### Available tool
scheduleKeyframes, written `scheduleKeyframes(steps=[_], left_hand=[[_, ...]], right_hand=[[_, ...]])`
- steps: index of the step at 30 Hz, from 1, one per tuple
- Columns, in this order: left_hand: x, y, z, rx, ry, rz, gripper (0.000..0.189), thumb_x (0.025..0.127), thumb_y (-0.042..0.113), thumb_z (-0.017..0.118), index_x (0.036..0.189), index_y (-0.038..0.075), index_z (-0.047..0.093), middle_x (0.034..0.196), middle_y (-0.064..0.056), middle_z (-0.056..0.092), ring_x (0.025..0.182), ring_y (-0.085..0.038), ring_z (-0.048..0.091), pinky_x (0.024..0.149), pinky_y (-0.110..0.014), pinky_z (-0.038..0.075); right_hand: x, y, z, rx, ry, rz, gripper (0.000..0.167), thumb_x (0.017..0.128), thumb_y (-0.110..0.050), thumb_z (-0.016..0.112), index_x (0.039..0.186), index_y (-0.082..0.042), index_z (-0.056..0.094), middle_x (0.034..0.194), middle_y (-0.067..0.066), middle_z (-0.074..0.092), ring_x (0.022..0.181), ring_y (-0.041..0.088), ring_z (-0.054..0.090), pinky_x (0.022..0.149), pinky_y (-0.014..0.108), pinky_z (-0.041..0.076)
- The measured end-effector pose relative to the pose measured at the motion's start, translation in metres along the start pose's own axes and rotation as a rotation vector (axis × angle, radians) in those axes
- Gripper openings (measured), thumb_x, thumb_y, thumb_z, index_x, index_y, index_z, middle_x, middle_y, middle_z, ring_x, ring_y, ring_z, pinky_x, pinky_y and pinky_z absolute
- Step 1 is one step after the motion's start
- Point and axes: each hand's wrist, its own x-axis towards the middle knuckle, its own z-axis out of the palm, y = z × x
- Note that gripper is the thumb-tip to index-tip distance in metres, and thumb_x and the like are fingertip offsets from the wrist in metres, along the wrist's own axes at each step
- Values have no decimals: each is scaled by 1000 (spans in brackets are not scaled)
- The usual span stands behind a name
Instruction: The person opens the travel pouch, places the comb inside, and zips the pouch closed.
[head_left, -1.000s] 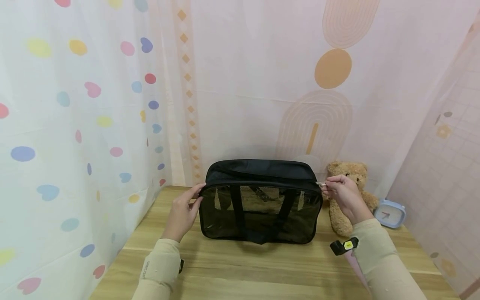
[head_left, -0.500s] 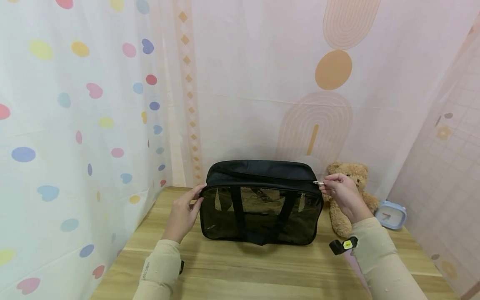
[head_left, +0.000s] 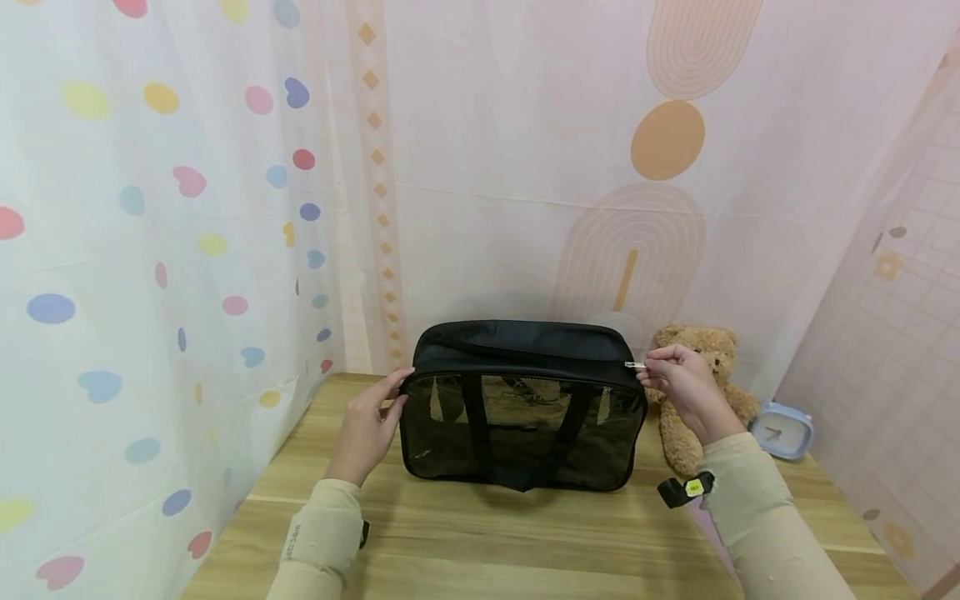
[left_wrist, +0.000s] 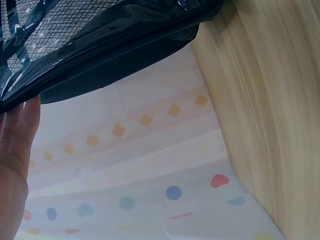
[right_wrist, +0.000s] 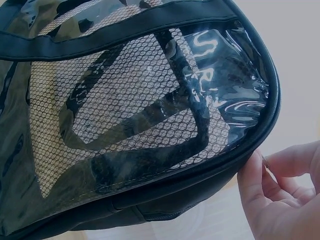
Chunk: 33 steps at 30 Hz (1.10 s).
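A black bag [head_left: 521, 433] with a see-through front panel and dark straps stands upright on the wooden table. My left hand [head_left: 366, 429] grips its upper left corner, fingers at the top edge and thumb lower at the side. In the left wrist view, the fingers [left_wrist: 20, 130] go partly out of sight behind the bag's dark edging. At the upper right corner, my right hand [head_left: 686, 392] pinches a silver zipper pull [head_left: 635, 365] between thumb and fingers. The right wrist view has this hand [right_wrist: 280, 190] beside the bag's rounded corner, with mesh visible through the clear panel [right_wrist: 125, 95].
Behind my right hand a brown teddy bear [head_left: 678, 442] leans near the curtain. A light blue clock [head_left: 782, 429] stands to its right. Part of a pink item [head_left: 708, 533] shows beside my right sleeve. Patterned curtains [head_left: 480, 167] border the wooden table [head_left: 525, 542].
My right hand and the zipper pull have shifted slightly left along the bag's top. The left hand stays at its corner, and the bag has hardly moved.
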Motion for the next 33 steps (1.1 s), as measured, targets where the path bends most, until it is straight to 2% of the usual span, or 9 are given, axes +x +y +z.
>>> scheduleKeyframes(steps=[9,26,33], left_hand=[[0,0,0,3,-14,-17,52,87,-15,70,131,12,67,116,-15,72,93,-28,71,68,-33,62],[-1,2,-2,9,-18,-32,48,88,-14,69,130,9,68,118,-15,71,92,-27,71,67,-36,62],[-1,2,-1,4,-26,-39,48,90,-14,69,132,9,67,119,-16,71,94,-27,70,69,-36,62]], right_hand=[[2,-3,4,-46,-14,-10,9,105,0,50,113,2,49,91,1,61,78,8,67,77,21,57],[4,-11,14,-107,-16,-14,7,105,-1,50,111,1,52,89,0,62,77,6,66,76,20,57],[5,-18,19,-234,-19,-34,17,106,-5,49,119,7,49,92,3,62,79,5,66,77,21,57]])
